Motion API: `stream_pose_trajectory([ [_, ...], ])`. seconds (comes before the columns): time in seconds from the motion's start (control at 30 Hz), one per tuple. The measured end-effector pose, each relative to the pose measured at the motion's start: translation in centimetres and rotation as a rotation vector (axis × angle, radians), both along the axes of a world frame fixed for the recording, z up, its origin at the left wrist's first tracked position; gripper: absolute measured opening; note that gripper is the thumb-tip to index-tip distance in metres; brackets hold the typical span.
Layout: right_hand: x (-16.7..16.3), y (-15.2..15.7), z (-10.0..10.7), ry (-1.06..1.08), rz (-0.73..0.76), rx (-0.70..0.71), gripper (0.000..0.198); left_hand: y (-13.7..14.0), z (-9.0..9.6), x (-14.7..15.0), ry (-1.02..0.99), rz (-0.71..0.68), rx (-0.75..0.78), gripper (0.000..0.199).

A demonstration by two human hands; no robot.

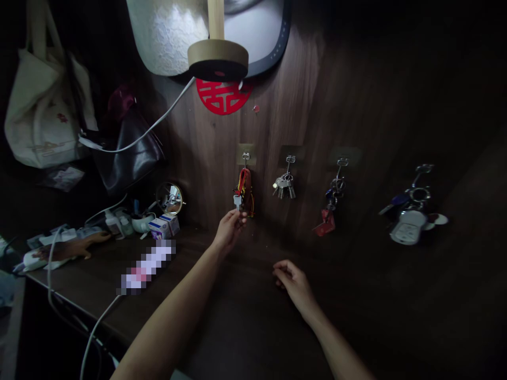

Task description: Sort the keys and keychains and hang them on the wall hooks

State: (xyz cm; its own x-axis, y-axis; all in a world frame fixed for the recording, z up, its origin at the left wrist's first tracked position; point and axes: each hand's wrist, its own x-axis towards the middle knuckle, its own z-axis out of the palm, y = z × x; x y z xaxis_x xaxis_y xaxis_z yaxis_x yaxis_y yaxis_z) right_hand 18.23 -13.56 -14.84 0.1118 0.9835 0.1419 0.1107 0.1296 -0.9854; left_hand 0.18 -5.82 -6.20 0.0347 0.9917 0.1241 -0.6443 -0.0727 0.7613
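My left hand (231, 229) is raised to the leftmost wall hook, its thumb and fingers pinched on the lower end of a silver key (237, 201). The key hangs with a red and yellow cord (245, 182) from that metal hook (246, 157). Lower and to the right, my right hand (292, 282) hovers over the dark desk with its fingers loosely curled; I see nothing in them. A bunch of keys (285, 184) hangs on the second hook, to the right of the cord.
Farther right hang keys with a red tag (325, 222) and a ring with a grey fob (409, 227). A lamp base (217, 57) and red paper ornament (224, 97) are above. Bags (47, 111), a round mirror (171, 198), small boxes (164, 226) and a white cable (158, 119) occupy the left.
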Motion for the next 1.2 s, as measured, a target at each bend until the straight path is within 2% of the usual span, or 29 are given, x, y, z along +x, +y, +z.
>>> stream_pose_trajectory([
  [0.23, 0.0, -0.4, 0.1, 0.000, 0.005, -0.008, 0.029, -2.6, -3.8, -1.0, 0.142, -0.008, -0.056, 0.027],
  [0.43, 0.0, -0.2, -0.2, -0.009, 0.018, 0.013, 0.027, -5.3, -7.1, -2.3, 0.575, -0.095, -0.010, 0.027],
  [0.53, 0.0, -0.2, -0.5, -0.032, 0.023, 0.043, 0.025, -6.9, -7.7, -3.0, 0.822, -0.154, 0.100, 0.027],
  [0.63, -0.1, -0.5, -0.5, -0.065, 0.043, 0.076, 0.021, -8.2, -7.5, -3.3, 0.930, -0.214, 0.192, 0.030],
  [0.73, -0.3, -1.2, -0.6, -0.111, 0.075, 0.096, 0.017, -8.9, -7.2, -3.5, 0.921, -0.289, 0.201, 0.031],
  [0.93, -0.9, -2.4, -0.2, -0.141, 0.159, 0.100, 0.019, -9.0, -6.8, -4.0, 0.823, -0.408, 0.125, 0.031],
  [1.07, -1.2, -4.0, 2.5, -0.010, 0.350, 0.051, 0.023, -10.0, -5.5, -4.6, 0.547, -0.522, 0.053, 0.022],
  [1.13, -0.9, -5.1, 4.4, 0.069, 0.428, 0.082, 0.026, -11.0, -4.3, -4.7, 0.351, -0.557, 0.046, 0.019],
  [1.2, -0.3, -6.3, 5.9, 0.153, 0.449, 0.129, 0.033, -12.1, -2.9, -4.8, 0.255, -0.576, 0.088, 0.019],
])
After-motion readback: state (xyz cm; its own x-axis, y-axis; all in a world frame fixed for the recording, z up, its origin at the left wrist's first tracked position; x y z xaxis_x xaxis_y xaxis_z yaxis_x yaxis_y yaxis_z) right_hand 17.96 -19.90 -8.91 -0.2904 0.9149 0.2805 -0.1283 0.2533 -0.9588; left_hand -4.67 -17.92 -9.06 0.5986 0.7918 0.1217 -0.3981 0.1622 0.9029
